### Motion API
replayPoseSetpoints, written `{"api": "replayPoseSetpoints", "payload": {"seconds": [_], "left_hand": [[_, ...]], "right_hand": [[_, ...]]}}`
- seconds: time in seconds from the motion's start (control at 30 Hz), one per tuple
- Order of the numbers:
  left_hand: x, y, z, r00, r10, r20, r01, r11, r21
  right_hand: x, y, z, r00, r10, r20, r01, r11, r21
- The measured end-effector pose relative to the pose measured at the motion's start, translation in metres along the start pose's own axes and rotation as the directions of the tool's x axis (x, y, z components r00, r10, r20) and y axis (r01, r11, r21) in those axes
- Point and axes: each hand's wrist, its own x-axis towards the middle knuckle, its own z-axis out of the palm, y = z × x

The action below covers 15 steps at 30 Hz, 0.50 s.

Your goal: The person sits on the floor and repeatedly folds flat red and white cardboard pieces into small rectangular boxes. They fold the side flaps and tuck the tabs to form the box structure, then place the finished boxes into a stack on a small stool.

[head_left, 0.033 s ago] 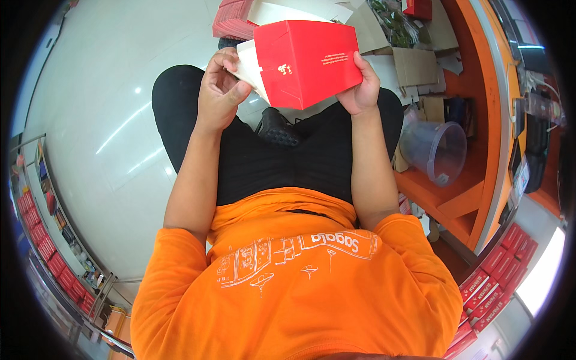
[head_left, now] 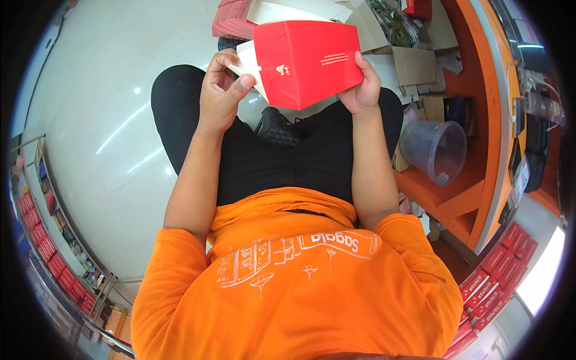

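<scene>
A red cardboard box (head_left: 321,63) with gold print is held up in front of me, above my lap. Its left end shows a white inner flap (head_left: 249,65) sticking out. My left hand (head_left: 225,84) pinches that flap between thumb and fingers. Along the box's lower right corner, my right hand (head_left: 363,87) grips with the thumb on the near face; its other fingers are hidden behind the cardboard.
Beyond the box lies a stack of flat red cartons (head_left: 231,19). An opened brown cardboard box (head_left: 415,66) stands at the far right. A clear plastic bucket (head_left: 435,153) rests on an orange shelf (head_left: 462,195). Red boxes (head_left: 501,264) are piled at lower right.
My left thumb has shifted slightly at the white flap, and the red box has tilted a very little. My right hand keeps its grip.
</scene>
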Motion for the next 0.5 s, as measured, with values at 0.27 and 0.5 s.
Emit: {"api": "replayPoseSetpoints", "payload": {"seconds": [0.27, 0.5], "left_hand": [[0.0, -0.007, 0.01, 1.0, 0.024, -0.015, -0.017, 0.927, 0.375], [0.001, 0.001, 0.025, 0.995, 0.042, 0.09, -0.056, 0.986, 0.157]], "right_hand": [[-0.002, 0.004, 0.012, 0.992, -0.098, -0.084, 0.085, 0.985, -0.152], [-0.004, -0.003, 0.02, 0.991, -0.136, -0.011, 0.131, 0.975, -0.181]]}}
